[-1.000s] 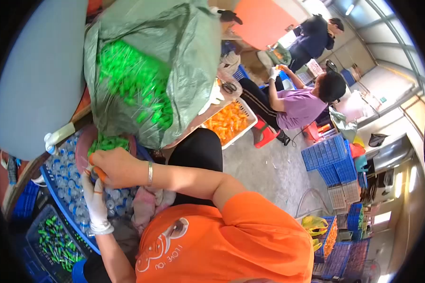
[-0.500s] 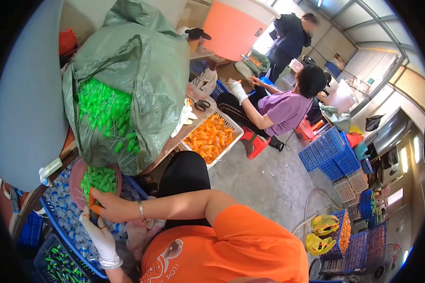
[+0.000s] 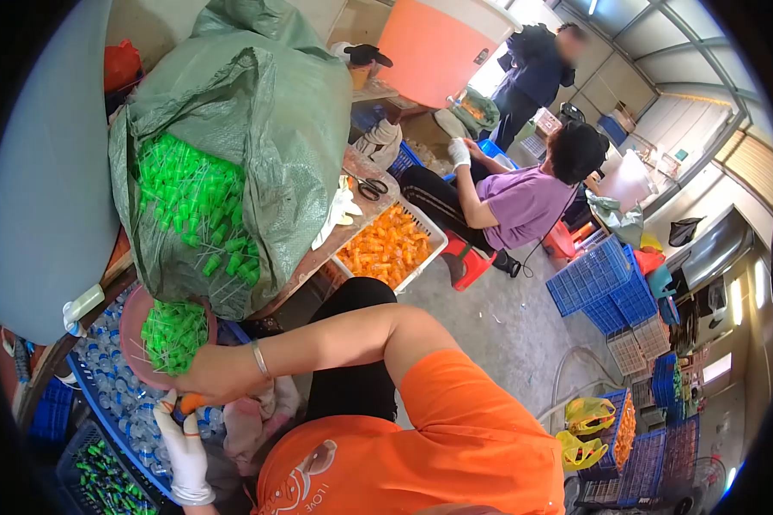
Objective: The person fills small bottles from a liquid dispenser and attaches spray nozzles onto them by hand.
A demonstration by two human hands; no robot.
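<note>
My right hand (image 3: 210,375), bare with a bracelet at the wrist, is at the lower edge of a pink bowl (image 3: 136,359) heaped with green plastic caps with thin pale tubes (image 3: 176,335). Orange covers its thumb tip; its other fingers are hidden. Just below, my left hand (image 3: 183,455) wears a white glove, its fingers closed round a small dark thing that I cannot make out. Both hands are above a blue crate (image 3: 103,429) of small clear bottles with blue parts (image 3: 129,399). The bowl rests on these bottles.
A large green sack (image 3: 296,163) of similar green pieces stands beyond the bowl. Scissors (image 3: 369,187) lie on the bench. A white crate (image 3: 434,257) holds orange pieces. One person (image 3: 528,202) sits ahead; another person (image 3: 524,86) stands behind. Blue crates (image 3: 588,275) are stacked right.
My right hand has moved from near my left glove towards the bowl's lower edge, its fingers now out of sight. The seated person's hands have come closer together.
</note>
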